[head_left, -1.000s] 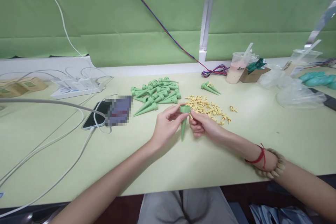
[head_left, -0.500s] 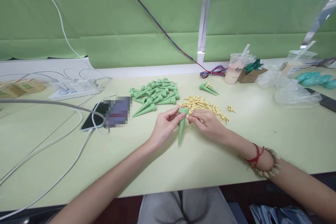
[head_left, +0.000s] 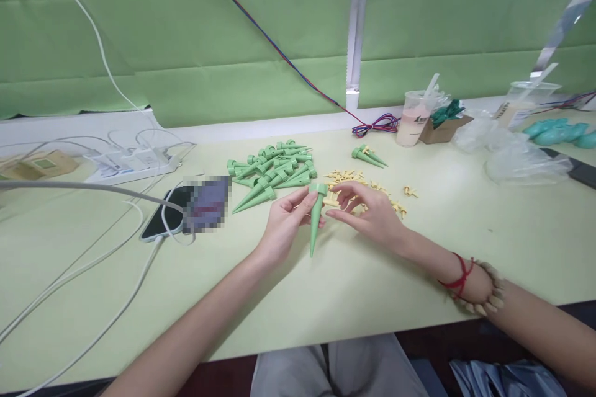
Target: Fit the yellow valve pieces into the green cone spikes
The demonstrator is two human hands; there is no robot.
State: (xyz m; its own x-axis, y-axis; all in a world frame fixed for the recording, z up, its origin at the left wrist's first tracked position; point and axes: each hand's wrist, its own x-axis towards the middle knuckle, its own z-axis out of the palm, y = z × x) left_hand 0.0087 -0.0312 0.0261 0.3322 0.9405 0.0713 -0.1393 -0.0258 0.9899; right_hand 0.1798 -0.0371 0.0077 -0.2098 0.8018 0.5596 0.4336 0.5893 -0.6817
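Fingers of my left hand [head_left: 285,223] pinch a green cone spike [head_left: 316,217] near its wide top, tip pointing down toward the counter [head_left: 354,285]. Just right, my right hand [head_left: 372,214] spreads loosely over scattered yellow pegs [head_left: 372,189], holding nothing I can see.

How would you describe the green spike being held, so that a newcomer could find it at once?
Start at the pale green table, in front of the heap of green spikes. The held spike hangs tip-down from the left hand, the only one upright rather than lying flat.
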